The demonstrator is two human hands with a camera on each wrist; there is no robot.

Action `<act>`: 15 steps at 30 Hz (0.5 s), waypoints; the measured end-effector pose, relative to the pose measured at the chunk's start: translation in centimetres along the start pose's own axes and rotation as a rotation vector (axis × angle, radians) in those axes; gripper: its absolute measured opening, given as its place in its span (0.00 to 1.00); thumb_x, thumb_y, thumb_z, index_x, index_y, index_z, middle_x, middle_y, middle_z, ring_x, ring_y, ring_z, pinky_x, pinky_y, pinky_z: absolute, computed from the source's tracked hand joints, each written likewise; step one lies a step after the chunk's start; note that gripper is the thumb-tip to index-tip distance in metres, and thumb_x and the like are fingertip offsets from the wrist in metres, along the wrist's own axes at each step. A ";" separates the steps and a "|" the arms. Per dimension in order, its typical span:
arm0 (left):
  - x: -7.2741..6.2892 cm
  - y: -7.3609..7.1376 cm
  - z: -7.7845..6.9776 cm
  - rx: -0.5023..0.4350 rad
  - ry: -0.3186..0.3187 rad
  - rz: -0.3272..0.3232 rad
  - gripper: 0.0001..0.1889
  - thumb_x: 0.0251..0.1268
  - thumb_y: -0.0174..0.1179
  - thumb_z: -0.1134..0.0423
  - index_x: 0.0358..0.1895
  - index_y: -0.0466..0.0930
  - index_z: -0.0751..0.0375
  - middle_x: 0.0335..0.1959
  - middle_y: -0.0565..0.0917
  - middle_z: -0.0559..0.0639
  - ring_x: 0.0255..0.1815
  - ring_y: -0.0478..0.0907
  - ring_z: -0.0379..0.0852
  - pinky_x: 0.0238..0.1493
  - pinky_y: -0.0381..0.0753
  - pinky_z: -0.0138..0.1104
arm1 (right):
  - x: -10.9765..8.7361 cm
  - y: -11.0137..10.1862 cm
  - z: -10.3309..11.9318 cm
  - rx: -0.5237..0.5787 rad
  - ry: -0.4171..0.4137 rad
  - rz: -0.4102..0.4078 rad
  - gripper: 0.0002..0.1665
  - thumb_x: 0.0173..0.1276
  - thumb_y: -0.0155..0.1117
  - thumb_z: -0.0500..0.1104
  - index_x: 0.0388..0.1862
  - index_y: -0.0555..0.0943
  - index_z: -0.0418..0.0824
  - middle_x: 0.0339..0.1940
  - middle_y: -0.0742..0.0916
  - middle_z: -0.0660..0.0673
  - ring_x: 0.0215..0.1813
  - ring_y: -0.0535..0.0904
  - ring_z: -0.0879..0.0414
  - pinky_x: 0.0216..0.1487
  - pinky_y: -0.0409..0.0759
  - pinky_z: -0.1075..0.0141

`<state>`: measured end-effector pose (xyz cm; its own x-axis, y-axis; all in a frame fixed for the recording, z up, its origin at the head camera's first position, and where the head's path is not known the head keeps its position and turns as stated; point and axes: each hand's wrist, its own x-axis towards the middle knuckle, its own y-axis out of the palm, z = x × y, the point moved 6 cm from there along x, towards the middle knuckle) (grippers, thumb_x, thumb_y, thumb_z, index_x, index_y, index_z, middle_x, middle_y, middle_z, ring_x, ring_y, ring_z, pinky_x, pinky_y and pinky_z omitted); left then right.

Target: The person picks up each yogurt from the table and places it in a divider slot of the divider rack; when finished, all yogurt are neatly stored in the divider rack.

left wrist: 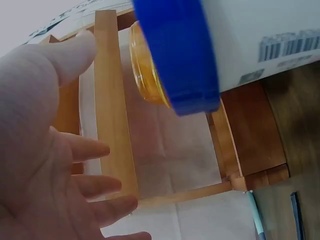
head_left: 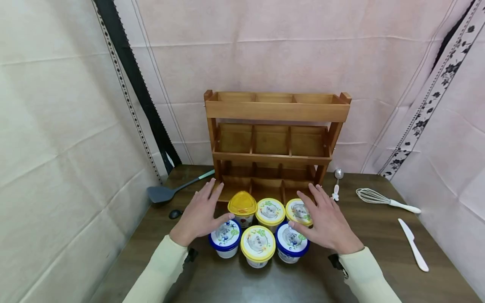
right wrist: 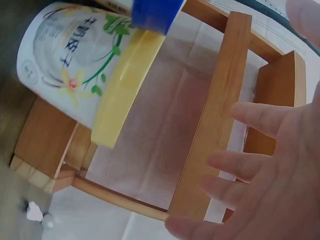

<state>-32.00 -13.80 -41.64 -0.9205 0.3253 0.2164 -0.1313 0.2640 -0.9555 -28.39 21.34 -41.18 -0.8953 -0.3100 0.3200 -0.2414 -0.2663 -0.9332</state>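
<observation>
Several lidded tubs stand grouped on the table: a blue-lidded tub [head_left: 225,235] at the left, another blue-lidded tub [head_left: 291,239] at the right, a yellow-lidded tub [head_left: 258,244] in front. Behind them are two more yellow-lidded tubs [head_left: 270,211] and a tub with a domed orange-yellow lid [head_left: 242,203]. My left hand [head_left: 198,215] is spread at the group's left side, thumb over the edge of the blue lid. On the right side my right hand [head_left: 327,219] is spread likewise, thumb overlapping the other blue lid. Both wrist views show extended fingers with nothing between them.
A tiered wooden rack [head_left: 278,111] with divided compartments stands right behind the tubs. Leftward lie a grey spatula [head_left: 161,193] and a small black object [head_left: 175,213]. To the right are a spoon [head_left: 336,189], a whisk [head_left: 373,196] and a white-handled knife [head_left: 413,245]. Cloth walls enclose the table.
</observation>
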 end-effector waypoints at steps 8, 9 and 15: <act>1.5 -1.6 1.2 -0.094 0.010 -0.106 0.47 0.72 0.62 0.34 0.85 0.57 0.54 0.86 0.56 0.61 0.82 0.63 0.66 0.72 0.76 0.61 | 0.5 0.4 -1.0 0.136 0.029 -0.013 0.47 0.74 0.60 0.72 0.81 0.70 0.46 0.84 0.66 0.33 0.84 0.59 0.31 0.73 0.68 0.26; 1.7 -1.8 1.4 -0.118 0.014 -0.118 0.46 0.73 0.62 0.34 0.85 0.57 0.54 0.86 0.57 0.61 0.82 0.64 0.66 0.72 0.75 0.61 | 0.5 0.5 -1.2 0.151 0.040 -0.011 0.47 0.74 0.59 0.72 0.81 0.70 0.47 0.84 0.66 0.34 0.83 0.59 0.31 0.73 0.68 0.26; 3.2 -2.9 2.9 -0.248 0.021 -0.193 0.42 0.76 0.60 0.37 0.82 0.61 0.56 0.84 0.60 0.62 0.80 0.66 0.65 0.75 0.72 0.62 | 0.2 1.3 -2.3 0.249 0.068 -0.025 0.44 0.76 0.60 0.69 0.80 0.69 0.45 0.82 0.69 0.34 0.80 0.64 0.31 0.73 0.68 0.27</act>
<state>-35.66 -16.11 -38.73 -0.8791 0.2661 0.3954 -0.2065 0.5351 -0.8192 -29.75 22.98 -42.68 -0.9152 -0.2408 0.3230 -0.1715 -0.4925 -0.8533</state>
